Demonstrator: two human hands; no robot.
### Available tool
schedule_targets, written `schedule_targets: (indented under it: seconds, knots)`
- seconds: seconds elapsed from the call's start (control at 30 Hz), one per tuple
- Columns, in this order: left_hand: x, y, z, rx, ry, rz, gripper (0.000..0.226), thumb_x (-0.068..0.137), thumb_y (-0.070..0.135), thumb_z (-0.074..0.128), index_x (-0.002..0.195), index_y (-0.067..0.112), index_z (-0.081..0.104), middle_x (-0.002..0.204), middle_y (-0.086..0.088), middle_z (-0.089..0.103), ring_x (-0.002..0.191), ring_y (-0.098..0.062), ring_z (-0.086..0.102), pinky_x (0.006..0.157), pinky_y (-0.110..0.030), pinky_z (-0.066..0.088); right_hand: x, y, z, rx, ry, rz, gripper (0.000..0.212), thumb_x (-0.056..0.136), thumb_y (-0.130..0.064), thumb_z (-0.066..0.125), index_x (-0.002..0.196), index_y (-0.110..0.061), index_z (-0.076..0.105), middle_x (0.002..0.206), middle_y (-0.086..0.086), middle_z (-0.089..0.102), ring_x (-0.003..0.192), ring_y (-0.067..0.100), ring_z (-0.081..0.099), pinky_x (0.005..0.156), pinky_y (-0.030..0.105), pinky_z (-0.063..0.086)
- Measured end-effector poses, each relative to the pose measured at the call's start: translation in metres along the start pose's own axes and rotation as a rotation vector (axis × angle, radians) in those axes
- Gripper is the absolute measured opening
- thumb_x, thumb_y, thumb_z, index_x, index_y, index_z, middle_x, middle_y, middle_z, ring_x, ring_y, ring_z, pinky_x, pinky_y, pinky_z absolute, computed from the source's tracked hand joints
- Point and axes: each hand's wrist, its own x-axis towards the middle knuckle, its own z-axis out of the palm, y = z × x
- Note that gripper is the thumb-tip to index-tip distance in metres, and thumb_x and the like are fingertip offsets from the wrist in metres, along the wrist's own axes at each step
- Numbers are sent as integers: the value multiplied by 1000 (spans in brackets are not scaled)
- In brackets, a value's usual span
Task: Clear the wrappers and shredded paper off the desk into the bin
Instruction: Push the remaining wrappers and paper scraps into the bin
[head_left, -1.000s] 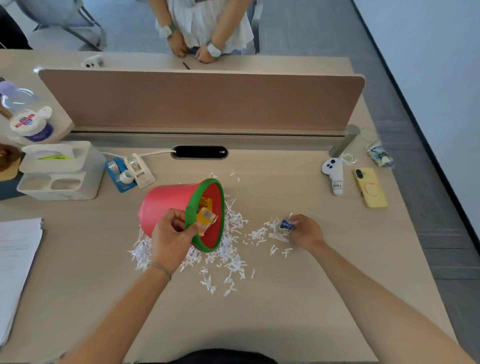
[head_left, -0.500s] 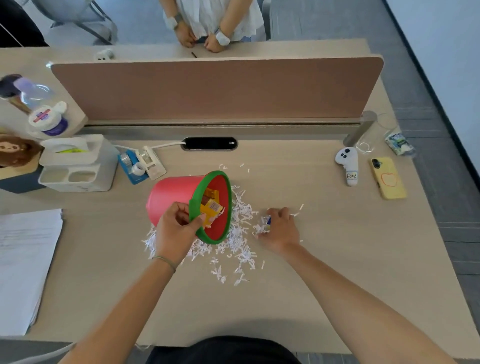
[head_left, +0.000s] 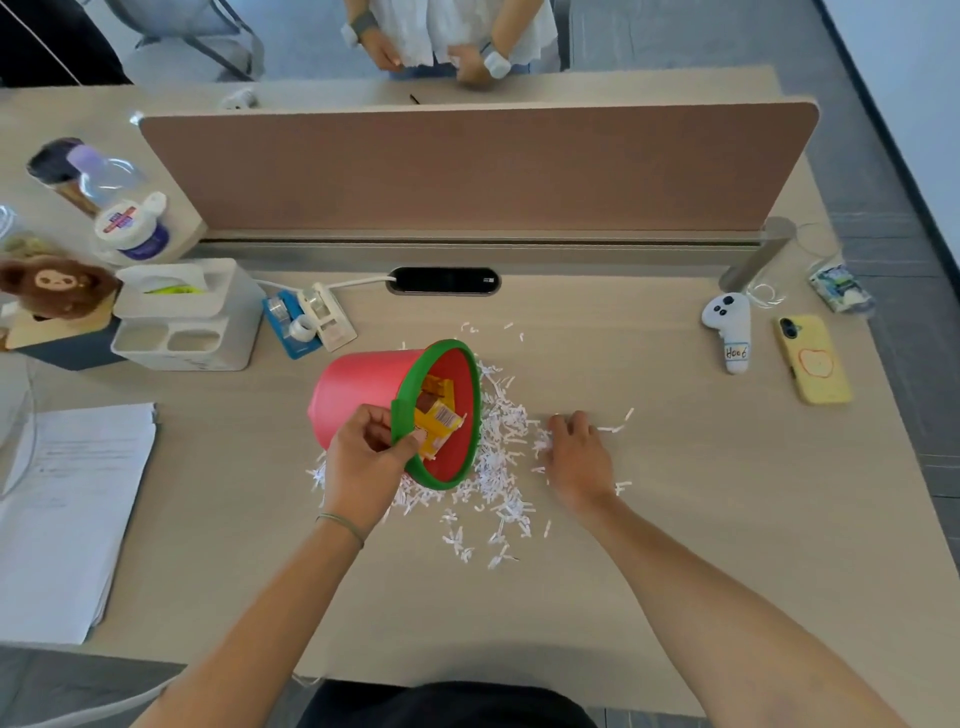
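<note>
Small red plastic bin with green rim (head_left: 363, 389) lies tipped on its side mid-bench, mouth facing right. Inside: crumpled yellow-orange foil wrappers (head_left: 436, 413), glossy, one with a barcode patch. White shredded paper (head_left: 501, 457), thin curly strips, is heaped right at the bin's mouth and under its lower rim, with looser bits scattered toward the near edge and a few strays beyond the bin. Left hand (head_left: 363, 460) grips the green rim on the near side, thumb inside the mouth, fingers curled on the outer wall; thin band on the wrist. Right hand (head_left: 576, 457) is palm-down on the shreds just right of the pile, fingers bent and bunched against the paper; whether it holds anything underneath cannot be told. Pale wood-grain laminate bench (head_left: 675, 545), matte and smooth. Along the back, a tan fabric divider panel (head_left: 467, 166) with rounded corners, and a black oval cable slot (head_left: 444, 280) just before it. Left of the bin: white power strip with blue tape dispenser (head_left: 309, 317), then a white plastic desk organiser (head_left: 187, 317) with compartments, a brown plush toy (head_left: 52, 286), and a clear bottle with a white tub (head_left: 130, 223). Stack of white paper sheets (head_left: 67, 514) at the left edge. Far right: white handheld controller (head_left: 730, 330) with a handwritten label, a yellow-cased phone (head_left: 813, 358) beside it, and a small crinkled packet (head_left: 839, 286) behind. Another person stands behind the divider.
</note>
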Motion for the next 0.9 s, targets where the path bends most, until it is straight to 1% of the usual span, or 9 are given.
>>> schedule_targets:
  seconds: [0.13,0.27,0.37,0.43,0.53,0.63,0.77,0.83,0.9]
  knots:
    - [-4,2,-1,7,1,-20,24,68,31,86,77,31,63,70,-9,62,74,-46,65,71,-64,60,8,3,-6,81,-9,34,35,82,-13,67,115,-9,60,119,13,52,93,38,62,73,39,49]
    - [-6,4,-2,-13,-20,-30,24,64,34,83,76,33,62,69,-5,59,68,-31,61,70,-63,60,22,5,-17,424,-11,345,25,75,-9,61,96,-17,72,102,6,73,91,28,69,78,32,53]
    - [-5,2,-3,-24,-15,-36,26,63,35,83,77,29,62,70,-7,61,69,-35,63,71,-63,60,25,12,-30,770,-31,571,25,78,3,56,92,-8,73,86,18,75,70,30,70,76,46,61]
    - [-3,2,-4,-41,-13,-40,25,61,38,83,75,34,62,69,-4,60,75,-45,67,71,-63,61,20,8,-46,1026,-26,609,26,79,13,57,84,-8,71,89,25,72,60,27,62,64,39,59]
    - [-2,2,-5,-83,-1,-48,27,59,41,82,75,33,63,68,-2,59,81,-51,67,71,-63,61,13,-19,-76,1244,-51,548,25,82,15,62,94,-6,71,92,17,65,66,22,61,61,30,55]
    - [-3,2,-6,-97,9,-48,27,61,39,83,76,30,62,65,2,57,77,-50,66,70,-63,61,11,-63,-99,1271,-114,415,26,84,10,67,105,-6,72,99,13,72,77,23,70,66,29,60]
    - [-2,3,-8,-47,32,-23,27,75,23,87,82,21,60,64,1,53,63,-26,54,70,-64,58,12,-119,-104,1136,-159,258,23,82,1,74,103,-10,74,100,13,76,84,23,76,72,34,63]
    - [0,1,-10,-42,47,-17,27,81,17,86,85,14,59,65,-3,51,63,-23,50,69,-64,57,14,-141,-100,1024,-148,199,20,82,-9,79,100,-14,75,96,5,77,85,16,74,72,29,62]
    - [2,-1,-14,-59,65,-16,28,81,16,86,84,15,58,65,-3,50,62,-24,50,68,-63,58,15,-161,-96,873,-198,122,10,83,-23,80,90,-26,74,92,-3,77,87,11,72,86,33,59]
